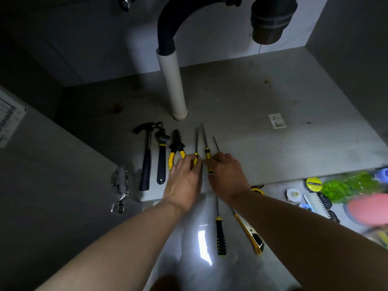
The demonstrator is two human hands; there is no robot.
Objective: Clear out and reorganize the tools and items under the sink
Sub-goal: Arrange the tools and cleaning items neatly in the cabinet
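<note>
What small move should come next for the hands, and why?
Probably the right hand should leave the row and fetch the loose screwdriver from the floor outside. The hammer, wrench, pliers and three screwdrivers already lie in a parallel row; this one lies apart.

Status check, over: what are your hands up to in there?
Left hand pinching screwdriver by its handle, in the row. Right hand covering thin screwdriver handle, grip hidden. White pipe behind, clear of the row.
</note>
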